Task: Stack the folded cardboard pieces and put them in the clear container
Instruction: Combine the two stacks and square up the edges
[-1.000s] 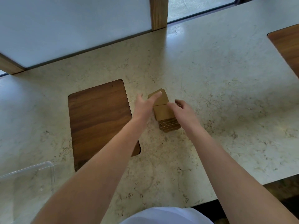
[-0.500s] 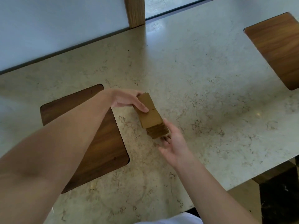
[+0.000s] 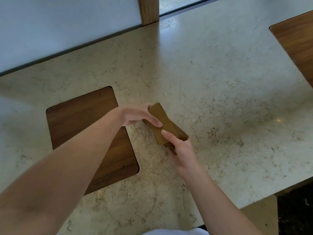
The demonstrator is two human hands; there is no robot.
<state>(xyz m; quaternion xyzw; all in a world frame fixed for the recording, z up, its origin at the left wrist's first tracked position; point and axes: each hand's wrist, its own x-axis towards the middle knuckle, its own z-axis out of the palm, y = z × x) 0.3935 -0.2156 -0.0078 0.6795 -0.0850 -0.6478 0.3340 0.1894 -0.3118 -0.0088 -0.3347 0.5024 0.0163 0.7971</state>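
Observation:
A stack of folded brown cardboard pieces (image 3: 166, 128) lies near the middle of the pale stone counter (image 3: 220, 99). My left hand (image 3: 140, 115) grips the stack's far left end, thumb on top. My right hand (image 3: 182, 150) holds the near end, thumb pressed on the top piece and fingers under or beside the stack. Whether the stack rests on the counter or is lifted off it is unclear. The clear container is out of view.
A dark wooden inset panel (image 3: 81, 126) sits in the counter left of the stack, partly under my left forearm. Another wooden panel (image 3: 298, 43) is at the far right. A wooden post (image 3: 149, 9) and a window run along the back edge.
My right hand went from lying open beside the stack to gripping its near end. My left hand kept its hold on the far end. The view shifted, and the container dropped out of sight.

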